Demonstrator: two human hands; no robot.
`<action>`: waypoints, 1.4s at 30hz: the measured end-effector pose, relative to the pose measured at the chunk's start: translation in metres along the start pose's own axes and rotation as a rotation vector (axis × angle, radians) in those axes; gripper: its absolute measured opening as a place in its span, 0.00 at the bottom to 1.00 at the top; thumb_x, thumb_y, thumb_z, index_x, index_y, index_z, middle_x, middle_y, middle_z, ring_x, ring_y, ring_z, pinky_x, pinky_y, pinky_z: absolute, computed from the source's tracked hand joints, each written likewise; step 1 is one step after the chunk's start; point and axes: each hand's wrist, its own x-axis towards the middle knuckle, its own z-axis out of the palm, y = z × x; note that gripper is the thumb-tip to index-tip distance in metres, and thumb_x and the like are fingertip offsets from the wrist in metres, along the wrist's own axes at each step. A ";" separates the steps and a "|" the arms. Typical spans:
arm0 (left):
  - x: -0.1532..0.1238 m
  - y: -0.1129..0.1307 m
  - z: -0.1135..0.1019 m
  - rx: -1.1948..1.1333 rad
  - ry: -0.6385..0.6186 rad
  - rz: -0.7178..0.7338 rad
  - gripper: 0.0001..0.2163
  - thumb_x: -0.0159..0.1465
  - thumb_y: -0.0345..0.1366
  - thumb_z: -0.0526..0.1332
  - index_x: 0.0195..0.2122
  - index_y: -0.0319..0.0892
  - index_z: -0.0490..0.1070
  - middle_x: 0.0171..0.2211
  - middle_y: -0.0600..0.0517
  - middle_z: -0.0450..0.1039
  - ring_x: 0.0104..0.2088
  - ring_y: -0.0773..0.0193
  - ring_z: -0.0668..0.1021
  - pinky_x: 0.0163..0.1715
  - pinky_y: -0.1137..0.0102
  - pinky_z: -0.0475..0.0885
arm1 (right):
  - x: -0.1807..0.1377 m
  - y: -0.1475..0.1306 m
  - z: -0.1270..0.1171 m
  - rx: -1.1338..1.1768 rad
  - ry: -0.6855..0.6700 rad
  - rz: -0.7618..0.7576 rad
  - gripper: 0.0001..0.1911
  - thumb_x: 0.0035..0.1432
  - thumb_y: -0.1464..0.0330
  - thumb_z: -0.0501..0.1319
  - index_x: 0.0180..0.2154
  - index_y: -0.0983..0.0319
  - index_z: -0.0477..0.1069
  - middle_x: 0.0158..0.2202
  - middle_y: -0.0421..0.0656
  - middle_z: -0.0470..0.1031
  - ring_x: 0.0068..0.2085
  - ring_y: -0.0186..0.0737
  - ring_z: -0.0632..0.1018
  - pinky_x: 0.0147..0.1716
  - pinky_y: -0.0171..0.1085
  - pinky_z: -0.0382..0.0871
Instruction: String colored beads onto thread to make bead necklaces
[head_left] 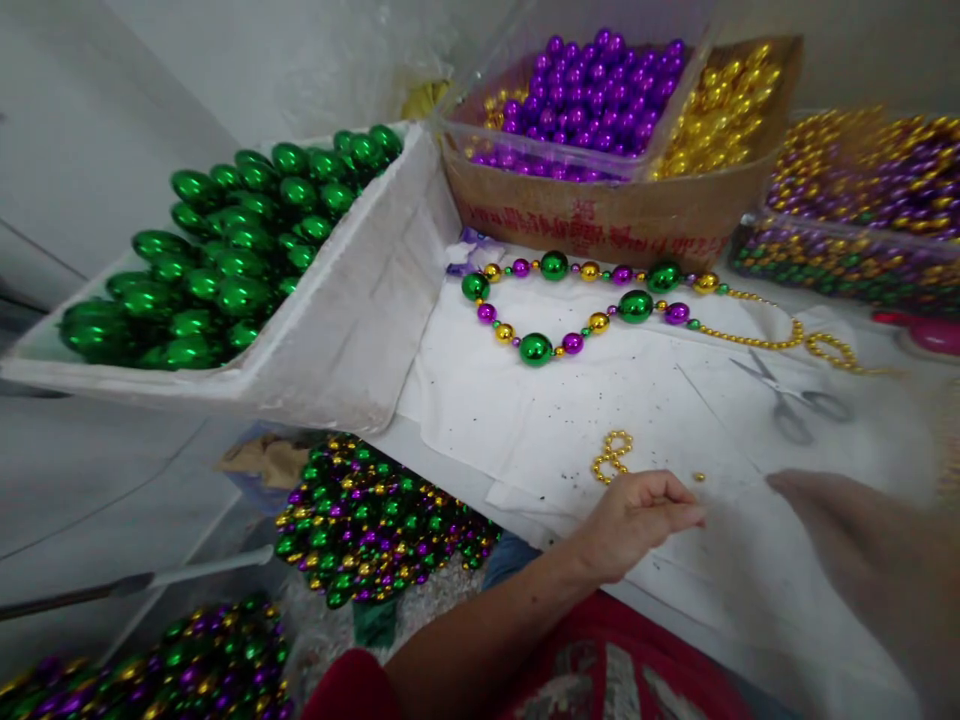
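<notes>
My left hand [645, 520] is closed in a pinch low over the white cloth [465, 420]; what its fingertips hold, if anything, is too small to tell. Just behind it lies a short string of gold beads [613, 456], partly hidden by the hand. One loose gold bead [699, 477] rests near the fingertips. At the right, my right hand [855, 530] is smeared by motion, so its grip does not show. A thin dark line, like wire or thread [709, 405], runs toward its fingertips. Scissors [795, 397] lie spread beyond the right hand.
A green, gold and purple bead necklace [535, 349] lies across the table. Behind stand a white box of green beads [352, 330], a carton [600, 215] with purple and gold beads, and a clear bin of small beads [862, 240]. Finished-looking strands [375, 520] hang below left.
</notes>
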 end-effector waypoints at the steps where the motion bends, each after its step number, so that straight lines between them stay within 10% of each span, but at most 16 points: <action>1: 0.000 0.001 0.000 -0.007 -0.001 -0.012 0.11 0.51 0.42 0.65 0.26 0.38 0.69 0.15 0.60 0.58 0.16 0.77 0.55 0.17 0.75 0.46 | 0.003 -0.001 0.001 -0.028 0.017 -0.030 0.15 0.60 0.61 0.53 0.31 0.61 0.74 0.27 0.43 0.79 0.28 0.43 0.79 0.27 0.37 0.70; 26: 0.036 0.076 -0.020 0.623 -0.016 0.159 0.10 0.58 0.41 0.60 0.28 0.39 0.66 0.19 0.59 0.59 0.21 0.73 0.60 0.20 0.76 0.53 | 0.037 0.032 -0.010 0.281 0.087 0.125 0.08 0.59 0.67 0.58 0.29 0.60 0.72 0.26 0.39 0.73 0.30 0.36 0.73 0.30 0.35 0.65; 32: 0.045 0.065 -0.030 0.497 0.094 0.098 0.10 0.58 0.43 0.59 0.29 0.40 0.66 0.16 0.61 0.51 0.16 0.74 0.53 0.16 0.76 0.45 | 0.008 0.024 -0.010 0.058 0.406 0.301 0.10 0.61 0.68 0.55 0.44 0.59 0.70 0.41 0.45 0.70 0.36 0.38 0.73 0.32 0.37 0.68; 35: 0.052 0.071 -0.042 0.578 0.193 0.148 0.10 0.59 0.44 0.57 0.31 0.41 0.66 0.16 0.61 0.50 0.16 0.72 0.55 0.16 0.76 0.48 | -0.012 0.023 0.006 -0.046 0.171 0.264 0.08 0.62 0.69 0.53 0.36 0.60 0.71 0.34 0.44 0.71 0.36 0.40 0.73 0.35 0.38 0.67; 39: 0.061 0.075 -0.045 1.116 0.485 0.464 0.11 0.58 0.38 0.58 0.41 0.41 0.70 0.36 0.48 0.70 0.38 0.58 0.72 0.37 0.63 0.68 | -0.026 0.026 0.042 -0.149 -0.041 0.252 0.07 0.59 0.74 0.55 0.34 0.60 0.72 0.34 0.46 0.72 0.39 0.45 0.70 0.35 0.40 0.66; 42: 0.061 0.062 -0.023 1.284 0.478 0.674 0.19 0.60 0.35 0.56 0.53 0.41 0.65 0.58 0.42 0.59 0.59 0.50 0.60 0.56 0.53 0.56 | -0.025 0.023 0.059 -0.150 -0.051 0.251 0.08 0.58 0.76 0.55 0.33 0.60 0.71 0.37 0.49 0.72 0.41 0.48 0.69 0.33 0.41 0.66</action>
